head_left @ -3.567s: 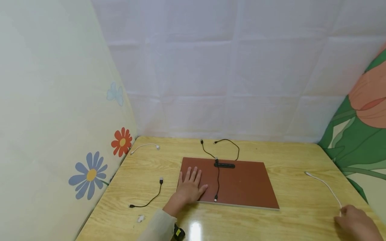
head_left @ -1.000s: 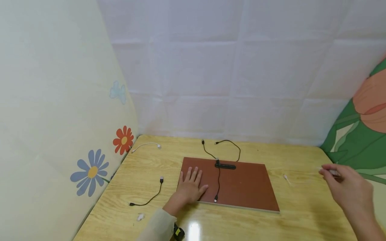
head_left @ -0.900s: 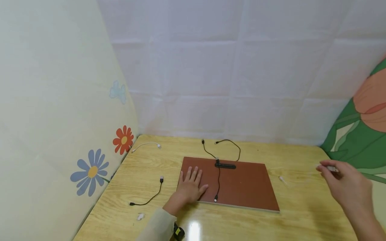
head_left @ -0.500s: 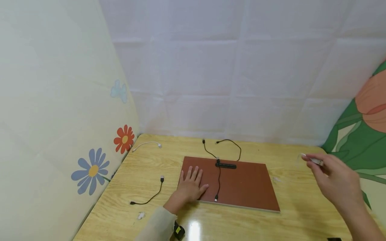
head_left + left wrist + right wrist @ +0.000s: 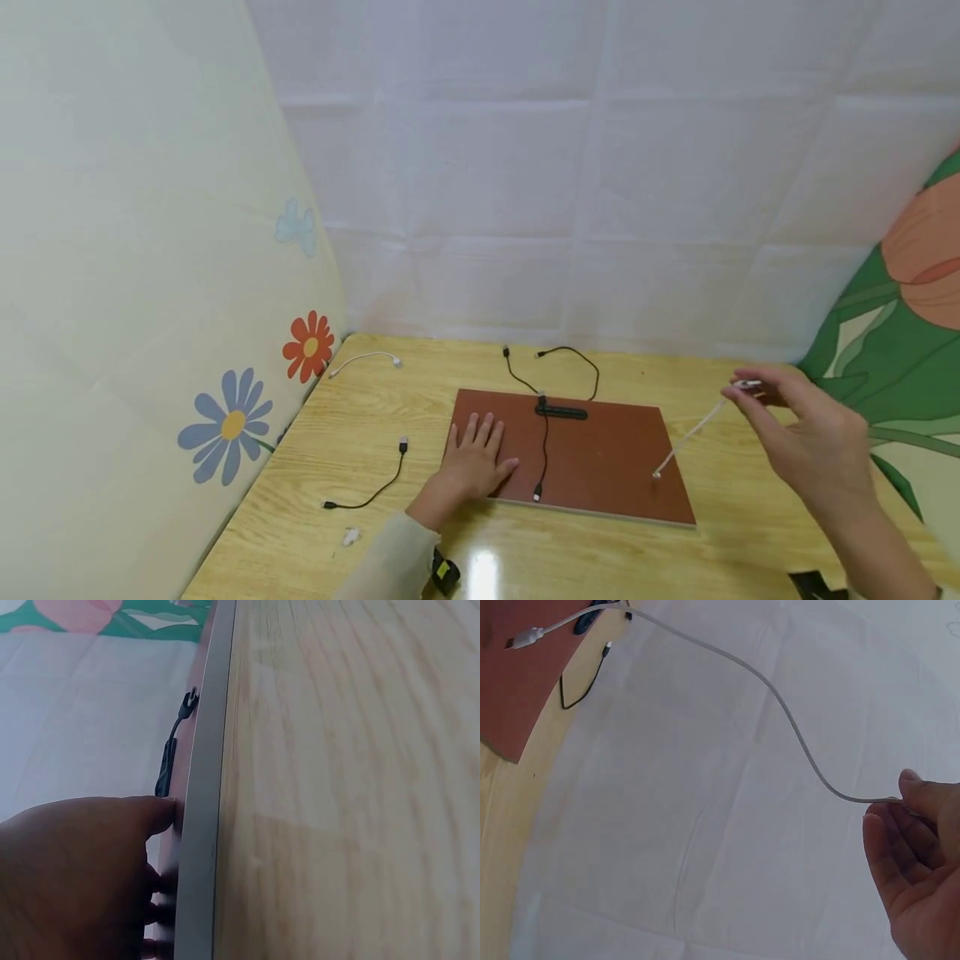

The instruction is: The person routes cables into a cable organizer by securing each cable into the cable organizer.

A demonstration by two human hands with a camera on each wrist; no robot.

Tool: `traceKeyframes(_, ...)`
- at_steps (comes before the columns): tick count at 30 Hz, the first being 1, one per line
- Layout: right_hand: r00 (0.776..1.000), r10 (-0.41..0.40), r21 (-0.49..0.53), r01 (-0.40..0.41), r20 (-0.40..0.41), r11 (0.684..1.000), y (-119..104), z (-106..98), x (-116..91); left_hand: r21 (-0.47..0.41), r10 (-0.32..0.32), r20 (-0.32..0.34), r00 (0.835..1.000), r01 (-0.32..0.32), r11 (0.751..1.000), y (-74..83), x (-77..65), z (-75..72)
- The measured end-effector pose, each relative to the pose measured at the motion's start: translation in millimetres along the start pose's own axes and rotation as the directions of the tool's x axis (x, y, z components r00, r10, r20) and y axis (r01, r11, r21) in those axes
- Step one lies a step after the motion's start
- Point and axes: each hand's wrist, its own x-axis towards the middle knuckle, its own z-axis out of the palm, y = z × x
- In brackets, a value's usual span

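1. White, thin, flexible charging cable (image 5: pixel 767 682) sits right of centre in the head view, slanting down leftward from the right hand (image 5: pixel 813 442); its free plug (image 5: pixel 657 474) hangs over the right part of the reddish-brown rectangular board (image 5: pixel 607 462). Whether the plug touches the board cannot be told.

2. The right hand pinches the cable near its other end, between thumb and fingers. That leaves a long loose span, so slow, smooth travel seems best; a jerk would probably set the plug swinging.

3. The left hand (image 5: pixel 474 467), fingers straight and spread, lies flat on the board's left part. Light, even pressure there should stop the board sliding on the pale wood-grain worktop (image 5: pixel 600 567).

4. Mind the thin black cable (image 5: pixel 545 454) running down the board's middle from the left end of the long black holder strip (image 5: pixel 566 413). Dragging the white cable low could snag it; a slight lift looks safer.

5. For finer control, a grip closer to the hanging plug would likely help, since limp cable passes on little push.

6. Give room, too, to the looped black cable (image 5: pixel 597 375) at the frame's centre, just beyond the board.
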Motion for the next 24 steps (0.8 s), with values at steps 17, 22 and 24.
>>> traceKeyframes(17, 0.993, 0.040, 0.083, -0.050, 0.112, 0.995, -31.0, 32.8, 18.3, -0.081, -0.005, 0.001, 1.000, 0.005, 0.997, -0.5, 3.1, -1.3)
traceKeyframes(22, 0.986, 0.062, 0.088, -0.076, 0.154, 0.993, -39.6, 42.2, 20.4, -0.096, -0.003, -0.014, 1.000, 0.001, 0.995, 0.7, 2.1, -6.1)
traceKeyframes(24, 0.982, 0.075, 0.093, -0.092, 0.174, 0.991, -42.9, 45.9, 21.2, -0.106, -0.006, -0.019, 1.000, 0.004, 0.994, 1.3, 1.6, -7.4)
